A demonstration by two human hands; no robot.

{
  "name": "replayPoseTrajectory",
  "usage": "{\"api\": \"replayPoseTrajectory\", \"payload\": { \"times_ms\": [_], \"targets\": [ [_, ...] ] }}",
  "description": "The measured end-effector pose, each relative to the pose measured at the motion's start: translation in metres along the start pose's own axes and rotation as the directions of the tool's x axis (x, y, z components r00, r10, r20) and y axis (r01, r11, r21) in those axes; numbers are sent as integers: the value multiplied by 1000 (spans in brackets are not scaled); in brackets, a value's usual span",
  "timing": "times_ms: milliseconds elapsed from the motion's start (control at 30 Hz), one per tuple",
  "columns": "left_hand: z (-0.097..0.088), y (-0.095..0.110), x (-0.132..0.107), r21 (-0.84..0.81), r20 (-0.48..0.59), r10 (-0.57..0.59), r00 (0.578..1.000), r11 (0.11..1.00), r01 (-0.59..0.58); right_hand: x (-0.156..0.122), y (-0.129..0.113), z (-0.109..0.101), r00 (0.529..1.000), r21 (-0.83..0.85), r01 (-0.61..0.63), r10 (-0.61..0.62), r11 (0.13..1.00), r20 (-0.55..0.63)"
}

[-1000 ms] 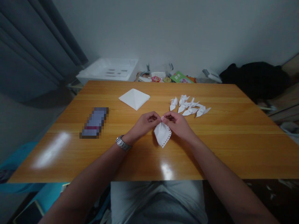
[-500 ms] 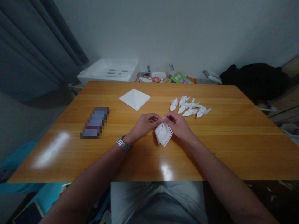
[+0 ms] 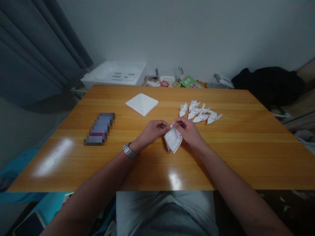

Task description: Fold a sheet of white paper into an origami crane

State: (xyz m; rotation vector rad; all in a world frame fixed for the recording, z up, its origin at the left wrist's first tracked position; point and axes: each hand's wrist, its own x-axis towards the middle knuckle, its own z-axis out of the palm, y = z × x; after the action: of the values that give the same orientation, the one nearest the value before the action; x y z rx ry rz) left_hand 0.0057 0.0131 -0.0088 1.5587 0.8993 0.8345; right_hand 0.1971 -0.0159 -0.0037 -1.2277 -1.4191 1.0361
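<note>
A small folded sheet of white paper [image 3: 173, 141], with punched holes along its lower right edge, is held between both hands over the table. My left hand [image 3: 155, 129] pinches its upper left side between thumb and fingers. At the top corner, my right hand [image 3: 186, 128] pinches the paper as well. A crease or slit runs down from that corner. Just beyond my right hand lie several white paper cranes [image 3: 201, 114]. Farther back on the left, a larger diamond of white folded paper [image 3: 142, 104] rests on the wood.
A blurred-out phone [image 3: 99, 129] lies left on the glossy wooden table [image 3: 233, 154]. Behind the table's far edge are a white foam tray [image 3: 118, 72], a green packet [image 3: 190, 82] and a dark bag-like heap [image 3: 268, 83].
The paper has tilted and shifted slightly to the right. My fingertips have drawn a little apart at its top, the right hand moving slightly right.
</note>
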Motion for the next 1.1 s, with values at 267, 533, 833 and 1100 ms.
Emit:
{"api": "replayPoseTrajectory", "payload": {
  "times_ms": [267, 533, 833, 1100],
  "targets": [
    [-1, 1, -1, 55, -10, 30, 999, 998, -30, 0, -4, -2, 996, -45, 32, -28, 998, 81],
    [3, 2, -1, -106, 65, -6, 998, 994, 13, 2, -2, -3, 999, -39, 13, -14, 999, -34],
    [1, 3, -1, -110, 76, -31, 997, 993, 39, 2, -2, -4, 996, -29, -5, 3, 1000, -91],
    [-1, 0, -1, -77, 50, -19, 999, 997, 22, 0, -6, -3, 999, -9, -20, 20, 1000, -48]
  ]
}}
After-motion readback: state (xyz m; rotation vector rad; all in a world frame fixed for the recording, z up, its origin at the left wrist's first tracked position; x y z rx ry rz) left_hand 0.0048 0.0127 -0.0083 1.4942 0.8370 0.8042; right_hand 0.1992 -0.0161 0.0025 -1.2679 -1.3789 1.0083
